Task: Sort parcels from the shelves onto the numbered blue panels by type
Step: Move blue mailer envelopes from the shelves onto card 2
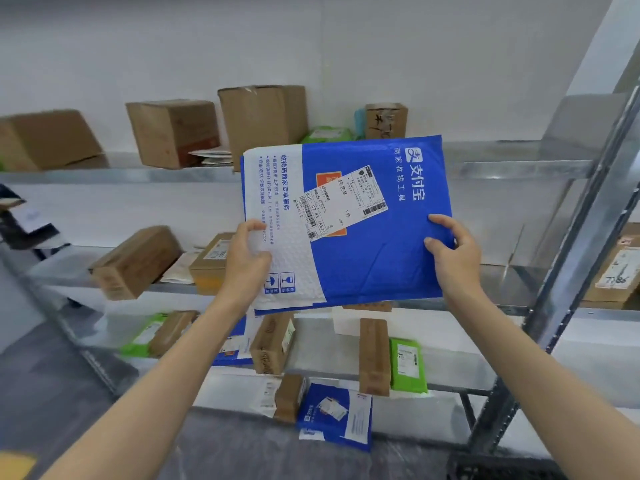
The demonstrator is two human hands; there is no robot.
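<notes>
blue-and-white bubble mailer (pixel 374 271) held up at frame centre, in front of the metal shelf rack (pixel 519 168) and clear of every shelf. its flat face is to the camera, slightly tilted, with the printed text running sideways. two white shipping labels (pixel 343 202) overlap near its middle.

left hand (pixel 247 252) grips the mailer's white left edge, fingers curled round it onto the front. right hand (pixel 453 258) grips the blue right edge, fingertips on the front face, the rest behind the edge. both forearms reach up from the bottom corners of the frame.

top shelf, upper left to centre: a row of brown cardboard boxes (pixel 173 133). middle shelf, left: a tilted brown box (pixel 135 261) hanging over the shelf edge. lower right of centre: green mailer (pixel 408 365) just beside an upright narrow brown box (pixel 374 355). bottom centre: smaller blue mailer (pixel 332 414) lying flat, a small brown box (pixel 289 396) at its left. second green mailer (pixel 142 337) at lower left, blurred.
</notes>
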